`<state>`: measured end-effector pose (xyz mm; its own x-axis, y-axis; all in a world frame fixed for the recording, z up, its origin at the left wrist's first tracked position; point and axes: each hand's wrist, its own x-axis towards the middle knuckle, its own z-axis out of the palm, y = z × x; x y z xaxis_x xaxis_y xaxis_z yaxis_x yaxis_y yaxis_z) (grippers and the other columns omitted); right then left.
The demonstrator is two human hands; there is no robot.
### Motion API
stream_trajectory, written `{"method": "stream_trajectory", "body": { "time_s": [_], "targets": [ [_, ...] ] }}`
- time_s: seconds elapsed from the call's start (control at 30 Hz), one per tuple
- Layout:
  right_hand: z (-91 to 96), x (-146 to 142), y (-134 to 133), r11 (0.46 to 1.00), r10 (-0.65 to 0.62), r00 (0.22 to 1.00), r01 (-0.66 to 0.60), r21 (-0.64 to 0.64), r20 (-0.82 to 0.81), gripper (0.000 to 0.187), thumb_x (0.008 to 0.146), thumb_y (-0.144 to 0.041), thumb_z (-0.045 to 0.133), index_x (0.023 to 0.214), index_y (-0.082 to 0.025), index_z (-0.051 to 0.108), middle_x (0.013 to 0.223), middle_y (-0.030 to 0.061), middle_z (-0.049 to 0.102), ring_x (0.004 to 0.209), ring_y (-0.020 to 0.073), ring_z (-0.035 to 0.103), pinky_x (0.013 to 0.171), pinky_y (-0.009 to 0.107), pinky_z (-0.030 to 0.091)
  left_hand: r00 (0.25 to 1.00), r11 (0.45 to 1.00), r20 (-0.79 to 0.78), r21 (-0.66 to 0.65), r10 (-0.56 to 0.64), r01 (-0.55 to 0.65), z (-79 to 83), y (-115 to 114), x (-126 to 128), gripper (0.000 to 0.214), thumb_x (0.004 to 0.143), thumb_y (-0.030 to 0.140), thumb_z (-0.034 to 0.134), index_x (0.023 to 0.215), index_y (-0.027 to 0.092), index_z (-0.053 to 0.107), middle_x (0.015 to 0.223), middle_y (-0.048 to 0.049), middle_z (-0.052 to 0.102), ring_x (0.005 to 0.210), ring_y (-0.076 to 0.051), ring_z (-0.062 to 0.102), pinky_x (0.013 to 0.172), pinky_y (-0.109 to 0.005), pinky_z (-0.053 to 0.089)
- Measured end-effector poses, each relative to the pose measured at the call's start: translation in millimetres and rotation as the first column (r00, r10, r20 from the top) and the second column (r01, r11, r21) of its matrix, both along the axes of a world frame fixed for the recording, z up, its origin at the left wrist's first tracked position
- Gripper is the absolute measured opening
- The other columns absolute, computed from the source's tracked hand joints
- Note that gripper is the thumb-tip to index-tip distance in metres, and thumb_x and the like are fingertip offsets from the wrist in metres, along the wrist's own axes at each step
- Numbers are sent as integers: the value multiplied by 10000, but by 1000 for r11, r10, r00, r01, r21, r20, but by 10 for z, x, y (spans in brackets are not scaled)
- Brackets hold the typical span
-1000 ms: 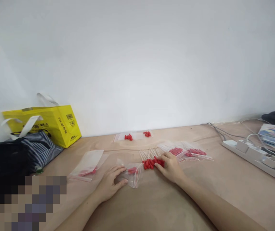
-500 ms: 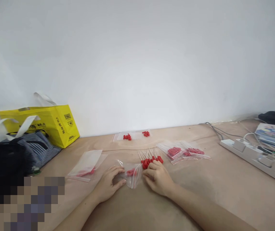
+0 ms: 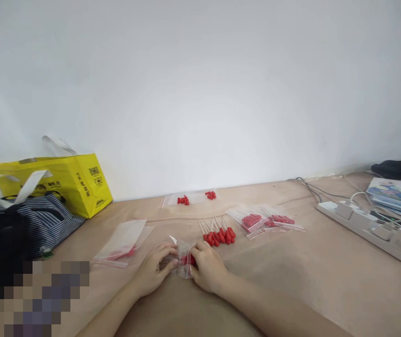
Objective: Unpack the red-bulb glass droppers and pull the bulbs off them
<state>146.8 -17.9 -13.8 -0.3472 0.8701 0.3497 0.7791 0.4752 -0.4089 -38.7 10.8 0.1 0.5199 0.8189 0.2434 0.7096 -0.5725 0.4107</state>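
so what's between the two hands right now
A small clear bag with red pieces, held by left hand and right hand, seen in the head view.

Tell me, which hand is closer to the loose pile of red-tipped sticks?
Right. The right hand sits just on the near side of the pile of red-tipped sticks, slightly to its left; the left hand is farther left, across the small clear bag that both hands touch.

You are holding a thin, glossy clear plastic bag [image 3: 182, 250]. It is lying on a smooth, matt tan table cover [image 3: 291, 281], beside matt red caps [image 3: 221, 235].
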Motion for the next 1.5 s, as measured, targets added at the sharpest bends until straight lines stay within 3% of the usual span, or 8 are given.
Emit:
{"method": "stream_trajectory", "body": {
  "time_s": [0.43, 0.83, 1.0, 1.13, 1.2, 1.33, 1.4, 1.5],
  "targets": [
    [32, 88, -120, 998, -8, 979, -3, -57, -202, 149, 656, -125, 499, 782, -183, 554, 752, 15, 595, 690, 141, 530, 618, 228, 369, 992, 999, -126, -29, 18, -22, 3, -5, -38, 391, 806, 387, 424, 1167, 261, 500, 1285, -56, 439, 1181, -237, 389, 984, -433, 304],
    [0, 870, -257, 984, 79, 846, 19, 178, -528, 113, 761, -187, 457, 813, -190, 558, 695, 18, 573, 614, 120, 528, 569, 226, 431, 990, 997, -139, -79, 6, -17, 52, 14, -140, 476, 713, 204, 489, 1175, 322, 483, 1303, -3, 419, 1190, -233, 375, 991, -429, 280],
    [59, 1032, -212, 901, 45, 870, 177, 397, -490, 137, 789, -203, 446, 883, -190, 545, 695, 26, 568, 590, 123, 516, 558, 251, 431, 996, 998, -64, -40, 54, -57, 111, -49, -71, 452, 718, 276, 507, 1170, 278, 497, 1274, -25, 455, 1164, -236, 403, 982, -404, 302],
    [86, 898, -64, 879, 106, 932, 75, 472, -347, 210, 811, -164, 403, 971, -203, 532, 822, 58, 599, 732, 143, 558, 655, 275, 460, 980, 992, 160, -65, 117, -108, 186, -85, 208, 347, 767, 405, 446, 1004, 206, 604, 997, -54, 628, 898, -199, 562, 820, -336, 436],
    [70, 780, 28, 854, 166, 962, -30, 520, -217, 239, 823, -136, 377, 999, -193, 530, 861, 70, 602, 780, 143, 558, 680, 267, 460, 950, 962, 257, -250, 175, -110, 239, -61, 392, 374, 746, 444, 461, 941, 168, 620, 830, -49, 652, 724, -171, 578, 661, -291, 468],
    [48, 549, 168, 768, 203, 977, -199, 608, 63, 273, 861, -119, 316, 999, -163, 547, 860, 81, 608, 758, 144, 546, 668, 261, 450, 844, 768, 386, -639, 373, -48, 338, 60, 679, 383, 662, 477, 553, 769, 115, 620, 676, -14, 608, 500, -84, 490, 500, -217, 401],
    [51, 469, 210, 737, 206, 964, -266, 622, 168, 283, 871, -117, 296, 967, -149, 561, 847, 81, 609, 734, 147, 534, 663, 264, 444, 803, 692, 413, -722, 429, 1, 353, 134, 754, 312, 621, 417, 614, 687, 113, 603, 606, 17, 571, 502, -62, 475, 517, -191, 388],
    [36, 408, 273, 719, 210, 940, -334, 610, 268, 292, 874, -120, 286, 883, -139, 577, 796, 79, 603, 682, 152, 514, 628, 270, 437, 801, 635, 393, -772, 452, 21, 315, 247, 817, 234, 604, 342, 642, 623, 117, 580, 548, 40, 529, 534, -65, 489, 549, -182, 401]
  ]
}}
